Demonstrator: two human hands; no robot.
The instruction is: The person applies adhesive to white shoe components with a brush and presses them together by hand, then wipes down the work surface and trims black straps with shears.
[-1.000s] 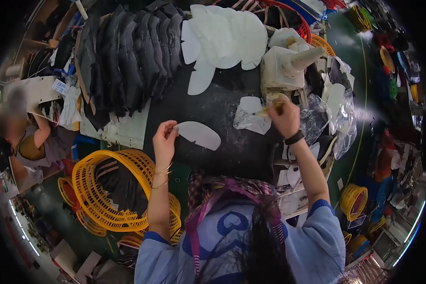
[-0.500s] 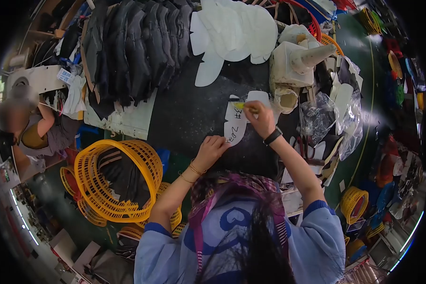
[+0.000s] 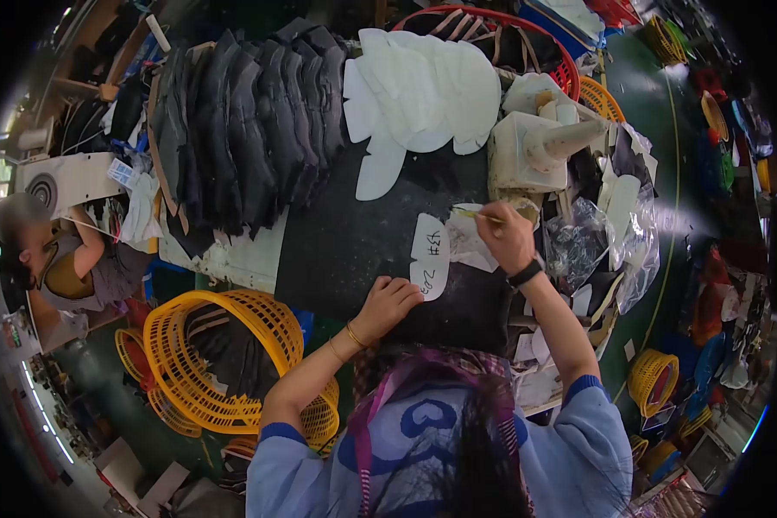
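A white curved cut piece (image 3: 429, 255) with black handwriting lies on the dark work surface (image 3: 337, 237). My left hand (image 3: 390, 304) has its fingers closed at the piece's lower end. In my right hand (image 3: 509, 240), a slim brush with a yellowish handle (image 3: 479, 214) is pinched, its tip pointing left. The brush is over a pale, uneven patch (image 3: 472, 243) beside the marked piece; whether that is a sheet or a smear I cannot tell. Farther back, a pile of white cut pieces (image 3: 427, 91) overlaps like a fan.
Rows of dark padded pieces (image 3: 246, 129) stand at the back left. To the right are a stained whitish container with a cone spout (image 3: 531, 147) and crumpled clear plastic (image 3: 583, 224). A yellow basket (image 3: 168, 345) sits left of me. Another person (image 3: 86, 259) sits at a machine.
The brush has moved from over the marked piece to the pale patch on its right. My left hand stays at the lower end. The whole view has shifted, so things sit lower.
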